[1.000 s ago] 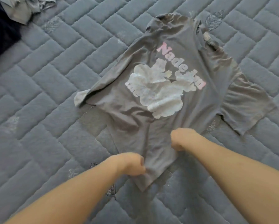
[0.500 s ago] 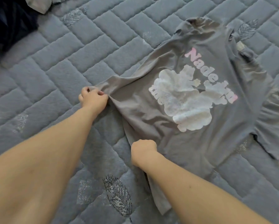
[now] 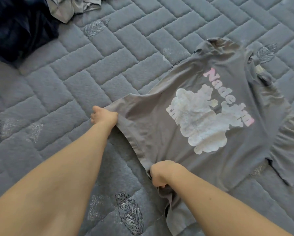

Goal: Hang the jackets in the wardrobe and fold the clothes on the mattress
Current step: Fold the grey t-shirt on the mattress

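A grey T-shirt (image 3: 161, 126) with a white cloud print and pink lettering lies spread on the quilted grey mattress (image 3: 95, 68), collar toward the far right. My left hand (image 3: 104, 115) is closed on the end of its left sleeve, stretched out to the left. My right hand (image 3: 161, 173) grips the shirt's side edge nearer me, where the fabric bunches and hangs down under my forearm. The right sleeve lies flat at the right edge of the frame.
A dark navy garment (image 3: 20, 28) is heaped at the top left corner. Beside it lies a crumpled light grey garment (image 3: 71, 7). Bare mattress stretches left of the shirt and in front of me.
My left hand went from the shirt's hem to the left sleeve and pulled it outward. My right hand shifted left along the fabric and now grips the side edge; the sleeve is stretched flatter.
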